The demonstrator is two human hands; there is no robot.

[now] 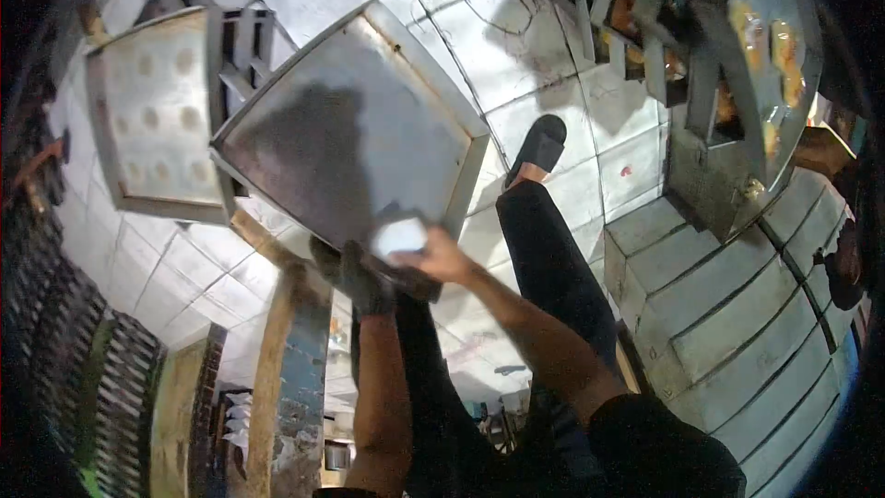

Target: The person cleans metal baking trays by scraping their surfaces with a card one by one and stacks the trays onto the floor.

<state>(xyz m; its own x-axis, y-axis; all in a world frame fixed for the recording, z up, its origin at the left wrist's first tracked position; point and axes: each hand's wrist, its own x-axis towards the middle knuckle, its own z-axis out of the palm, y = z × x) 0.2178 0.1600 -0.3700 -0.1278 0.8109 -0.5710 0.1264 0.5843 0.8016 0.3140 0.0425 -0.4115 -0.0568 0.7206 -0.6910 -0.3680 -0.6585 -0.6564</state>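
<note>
A large, shallow metal baking tray (406, 120) is tilted in front of me, with a dark shadow across its bare surface. My left hand (359, 286), in a dark glove or mitt, is closed on the tray's near corner. My right hand (444, 260) grips a small white object (400, 238) against the tray's lower part. That object is blurred, so its kind cannot be made out. A dark piece of material lies between the two hands, partly hidden.
Another metal tray (157, 115) with round marks rests on a slatted rack at the left. At upper right stands a metal rack (636, 18) with wrapped items. White tiled steps or ledge (737, 314) lie at right. A worn wooden-edged piece (281, 369) stands at lower left.
</note>
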